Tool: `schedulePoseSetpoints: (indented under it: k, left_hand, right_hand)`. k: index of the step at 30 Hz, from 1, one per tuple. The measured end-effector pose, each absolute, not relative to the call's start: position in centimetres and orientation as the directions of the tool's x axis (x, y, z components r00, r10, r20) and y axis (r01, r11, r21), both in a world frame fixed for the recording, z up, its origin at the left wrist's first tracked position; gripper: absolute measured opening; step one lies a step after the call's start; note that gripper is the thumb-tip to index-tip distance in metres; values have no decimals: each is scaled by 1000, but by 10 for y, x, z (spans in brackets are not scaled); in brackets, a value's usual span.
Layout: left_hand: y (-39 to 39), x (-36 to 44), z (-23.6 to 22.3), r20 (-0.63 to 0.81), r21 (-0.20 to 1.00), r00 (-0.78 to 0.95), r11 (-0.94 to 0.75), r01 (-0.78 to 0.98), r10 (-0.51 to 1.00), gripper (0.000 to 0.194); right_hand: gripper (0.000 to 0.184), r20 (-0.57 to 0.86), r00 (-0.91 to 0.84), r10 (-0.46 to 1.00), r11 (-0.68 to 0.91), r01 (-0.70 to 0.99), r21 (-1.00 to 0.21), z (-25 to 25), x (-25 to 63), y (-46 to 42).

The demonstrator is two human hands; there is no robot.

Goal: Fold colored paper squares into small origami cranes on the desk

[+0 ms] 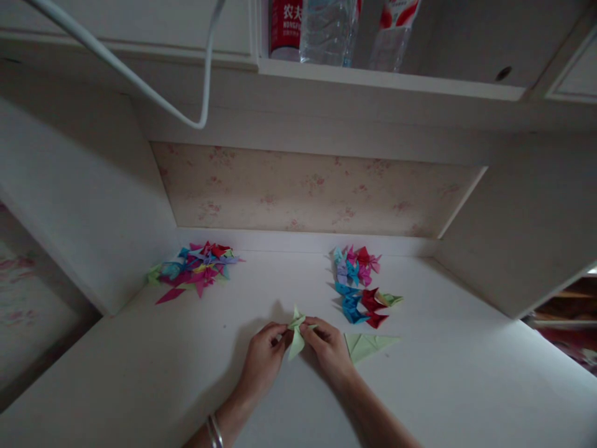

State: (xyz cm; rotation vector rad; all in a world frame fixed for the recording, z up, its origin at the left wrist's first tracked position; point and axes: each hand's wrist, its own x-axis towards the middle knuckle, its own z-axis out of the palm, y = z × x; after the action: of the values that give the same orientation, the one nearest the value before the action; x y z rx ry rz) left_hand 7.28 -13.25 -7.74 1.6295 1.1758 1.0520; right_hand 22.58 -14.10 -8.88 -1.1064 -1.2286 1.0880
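A pale green origami crane [296,339] is held between my two hands, just above the white table. My left hand [265,354] pinches its left side with thumb and fingers. On the other side, my right hand [330,348] grips it between thumb and forefinger. Parts of the folded paper are hidden behind the fingertips. Right beside my right hand lies a flat, creased light green paper piece [370,346]. Beyond it sit blue folded papers [352,305] and red folded papers [374,307], with a small green one [390,299] next to them.
A heap of colourful origami [200,267] lies at the back left, and a smaller colourful group [355,266] at the back right. Side panels and an overhead shelf [392,79] with bottles [329,31] enclose the white table [153,373]. A white cable [140,78] hangs at upper left.
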Motion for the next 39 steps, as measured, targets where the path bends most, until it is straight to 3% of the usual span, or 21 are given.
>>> schedulePoseSetpoints:
  k: [6, 14, 21, 39]
  left_hand:
    - [-132, 73, -77, 114, 970, 155, -143, 196, 981, 31]
    - [-132, 69, -71, -121, 989, 106, 110, 101, 987, 38]
    - [-135, 71, -66, -52, 996, 91, 45, 83, 994, 38]
    - [-133, 69, -66, -49, 997, 111, 42, 65, 993, 34]
  right_hand:
    - [25, 113, 24, 993, 114, -51, -992, -89, 227, -141]
    - [26, 102, 50, 994, 101, 15, -995, -87, 225, -141]
    - [30, 99, 65, 993, 96, 58, -994, -91, 226, -141]
    - [31, 156, 72, 985, 148, 107, -983, -88, 222, -143]
